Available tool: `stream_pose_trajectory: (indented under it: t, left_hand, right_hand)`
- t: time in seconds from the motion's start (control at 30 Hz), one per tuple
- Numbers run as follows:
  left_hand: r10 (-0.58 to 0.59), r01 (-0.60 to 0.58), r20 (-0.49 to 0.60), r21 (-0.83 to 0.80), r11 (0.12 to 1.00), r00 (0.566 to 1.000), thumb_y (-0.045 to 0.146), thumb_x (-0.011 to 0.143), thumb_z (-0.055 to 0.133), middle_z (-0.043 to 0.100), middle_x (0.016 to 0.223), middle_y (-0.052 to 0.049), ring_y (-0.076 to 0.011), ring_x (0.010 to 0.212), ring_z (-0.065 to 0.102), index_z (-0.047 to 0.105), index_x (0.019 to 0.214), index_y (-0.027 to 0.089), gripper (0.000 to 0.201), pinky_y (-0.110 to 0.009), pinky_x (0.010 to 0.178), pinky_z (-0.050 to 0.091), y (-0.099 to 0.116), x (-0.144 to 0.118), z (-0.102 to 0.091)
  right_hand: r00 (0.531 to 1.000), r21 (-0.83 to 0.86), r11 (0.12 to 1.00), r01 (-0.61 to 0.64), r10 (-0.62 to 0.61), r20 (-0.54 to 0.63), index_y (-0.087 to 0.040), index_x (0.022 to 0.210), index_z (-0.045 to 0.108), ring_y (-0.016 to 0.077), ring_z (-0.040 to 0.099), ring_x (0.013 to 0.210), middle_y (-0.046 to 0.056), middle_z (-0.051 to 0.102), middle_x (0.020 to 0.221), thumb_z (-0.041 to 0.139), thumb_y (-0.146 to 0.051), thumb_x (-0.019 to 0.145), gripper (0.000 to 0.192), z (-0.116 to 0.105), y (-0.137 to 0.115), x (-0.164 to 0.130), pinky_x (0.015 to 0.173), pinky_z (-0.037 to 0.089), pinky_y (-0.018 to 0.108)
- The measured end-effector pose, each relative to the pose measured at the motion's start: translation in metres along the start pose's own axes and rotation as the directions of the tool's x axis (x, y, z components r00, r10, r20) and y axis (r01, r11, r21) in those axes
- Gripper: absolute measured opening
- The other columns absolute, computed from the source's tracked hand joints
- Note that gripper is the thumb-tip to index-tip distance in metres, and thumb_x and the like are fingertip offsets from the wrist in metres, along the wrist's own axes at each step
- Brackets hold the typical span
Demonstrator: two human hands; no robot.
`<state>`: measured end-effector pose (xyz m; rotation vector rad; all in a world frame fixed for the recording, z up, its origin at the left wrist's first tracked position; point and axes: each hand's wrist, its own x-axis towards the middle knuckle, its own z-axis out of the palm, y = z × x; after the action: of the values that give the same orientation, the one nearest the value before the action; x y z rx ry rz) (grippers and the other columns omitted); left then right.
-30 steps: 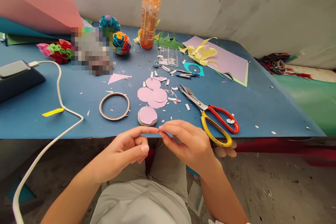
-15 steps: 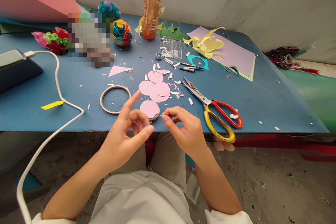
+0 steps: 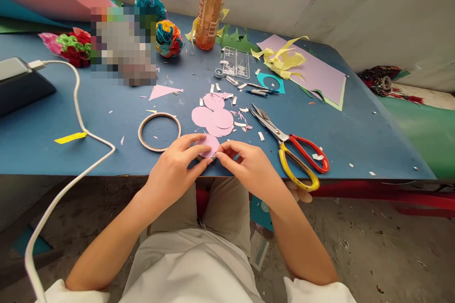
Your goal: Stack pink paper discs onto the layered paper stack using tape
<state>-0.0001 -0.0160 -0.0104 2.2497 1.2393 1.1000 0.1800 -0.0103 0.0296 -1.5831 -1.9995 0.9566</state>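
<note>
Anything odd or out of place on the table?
Yes: the steel scissors with red and yellow handles stick out past the blue table's front edge at the yellow loop. The right hand is nearby, so they might get bumped. Small white paper scraps litter both sides.

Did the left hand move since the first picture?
Yes: forward, judged against the tape roll; the left hand now has its fingertips at the nearest pink paper circle.
</note>
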Motion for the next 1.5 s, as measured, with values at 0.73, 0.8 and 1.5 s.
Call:
stream_pose_trajectory:
  t: [0.73, 0.8, 1.5]
  left_hand:
    - [0.006, -0.006, -0.01, 0.039, 0.999, 1.0, 0.023, 0.087, 0.057, 0.064, 0.115, -0.01, -0.0199, 0.106, 0.06, 0.064, 0.099, 0.017, 0.015, -0.036, 0.091, 0.051, 0.001, -0.002, 0.003]
    - [0.006, -0.005, -0.019, 0.038, 0.999, 1.0, 0.022, 0.087, 0.058, 0.065, 0.115, -0.011, -0.0201, 0.105, 0.061, 0.065, 0.099, 0.017, 0.015, -0.035, 0.091, 0.051, 0.001, -0.002, 0.003]
    - [-0.037, 0.038, -0.014, 0.039, 0.999, 0.999, 0.024, 0.088, 0.055, 0.063, 0.118, -0.01, -0.0201, 0.108, 0.06, 0.064, 0.099, 0.019, 0.014, -0.036, 0.093, 0.05, 0.004, -0.003, 0.003]
  right_hand:
    - [0.916, 0.305, 0.923, -0.235, 0.105, 0.388, -0.02, 0.08, 0.043, 0.0073, 0.051, 0.052, -0.005, 0.053, 0.067, 0.064, -0.043, 0.077, 0.031, -0.018, 0.016, 0.03, 0.046, 0.044, 0.019]
    - [0.912, 0.329, 0.92, -0.212, 0.065, 0.406, -0.019, 0.081, 0.045, 0.0074, 0.053, 0.053, -0.004, 0.054, 0.068, 0.061, -0.042, 0.08, 0.027, -0.019, 0.019, 0.029, 0.047, 0.046, 0.019]
    - [0.957, 0.193, 0.941, 0.278, -0.29, 0.033, -0.018, 0.083, 0.055, 0.0093, 0.055, 0.065, 0.0, 0.058, 0.075, 0.059, -0.028, 0.084, 0.01, -0.01, 0.029, 0.018, 0.051, 0.045, 0.018]
